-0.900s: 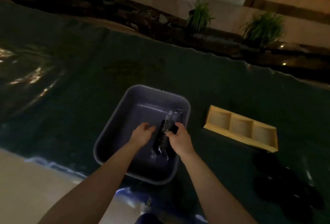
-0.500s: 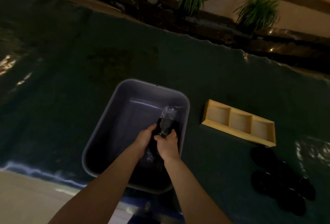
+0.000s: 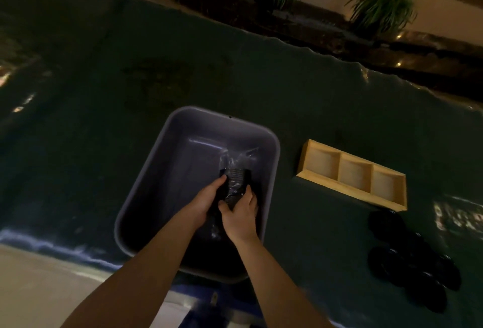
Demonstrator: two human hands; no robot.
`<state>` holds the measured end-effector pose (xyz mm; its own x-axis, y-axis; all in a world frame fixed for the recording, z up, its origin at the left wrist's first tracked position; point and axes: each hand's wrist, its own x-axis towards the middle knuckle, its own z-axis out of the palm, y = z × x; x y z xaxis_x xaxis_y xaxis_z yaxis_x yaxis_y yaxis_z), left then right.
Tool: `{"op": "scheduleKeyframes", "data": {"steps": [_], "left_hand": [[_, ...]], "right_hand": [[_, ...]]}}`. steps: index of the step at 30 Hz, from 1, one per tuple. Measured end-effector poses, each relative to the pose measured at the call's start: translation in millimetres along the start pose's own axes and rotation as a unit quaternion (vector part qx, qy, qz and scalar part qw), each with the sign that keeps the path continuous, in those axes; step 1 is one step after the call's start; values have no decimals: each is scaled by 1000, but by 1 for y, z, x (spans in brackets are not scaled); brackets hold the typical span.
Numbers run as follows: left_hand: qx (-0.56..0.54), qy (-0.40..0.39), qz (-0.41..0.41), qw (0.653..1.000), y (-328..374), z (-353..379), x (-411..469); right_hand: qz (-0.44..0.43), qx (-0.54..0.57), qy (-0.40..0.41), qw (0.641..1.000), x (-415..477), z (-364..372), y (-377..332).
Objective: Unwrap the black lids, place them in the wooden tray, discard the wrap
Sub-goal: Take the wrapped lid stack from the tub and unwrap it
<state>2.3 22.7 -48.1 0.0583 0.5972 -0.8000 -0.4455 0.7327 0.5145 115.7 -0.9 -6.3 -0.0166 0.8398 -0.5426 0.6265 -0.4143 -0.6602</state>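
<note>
A stack of black lids in clear plastic wrap lies inside a grey plastic tub, towards its right side. My left hand grips the stack from the left and my right hand grips it from the right; both are inside the tub. Loose wrap sticks up beyond the stack's far end. To the right of the tub lies a wooden tray with three compartments, all without lids. Several loose black lids lie on the dark cloth in front of the tray.
The table is covered with a dark green cloth. Its far edge runs diagonally at the top right, with potted plants beyond it. The near table edge shows at the lower left.
My left hand has closed in from the tub's middle onto the wrapped stack, and both hands now hold it together. The view has tilted down and closer.
</note>
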Motion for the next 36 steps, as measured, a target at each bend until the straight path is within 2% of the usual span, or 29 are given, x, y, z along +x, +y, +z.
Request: {"op": "scheduleKeyframes", "data": {"steps": [5, 7, 10, 15, 20, 24, 27, 29, 32, 34, 36], "left_hand": [[3, -12, 53, 999, 11, -2, -13], [23, 21, 74, 997, 17, -3, -21], [39, 53, 153, 986, 27, -3, -38], [31, 4, 280, 960, 43, 9, -75], [63, -50, 335, 939, 55, 46, -108], [93, -38, 298, 949, 47, 97, -124], [109, -130, 211, 963, 31, 134, -128], [100, -192, 142, 966, 16, 156, -128], [75, -208, 88, 971, -10, 187, -124], [81, -190, 94, 974, -27, 210, -120], [95, -156, 116, 976, -43, 232, -117]], "right_hand": [[-13, 31, 4, 999, -1, 1, 2], [-23, 69, 18, 997, -1, -2, 1], [-61, 144, 50, 986, -3, -11, -6], [-119, 257, 34, 959, -19, -41, -21], [-112, 343, 18, 932, -42, -99, -14], [-91, 430, -4, 898, -62, -149, 7], [-77, 491, -28, 867, -71, -179, 32], [-65, 539, -72, 837, -76, -197, 51], [-54, 594, -138, 790, -79, -216, 82], [-56, 602, -149, 782, -78, -229, 104], [-51, 583, -130, 801, -72, -242, 125]]}}
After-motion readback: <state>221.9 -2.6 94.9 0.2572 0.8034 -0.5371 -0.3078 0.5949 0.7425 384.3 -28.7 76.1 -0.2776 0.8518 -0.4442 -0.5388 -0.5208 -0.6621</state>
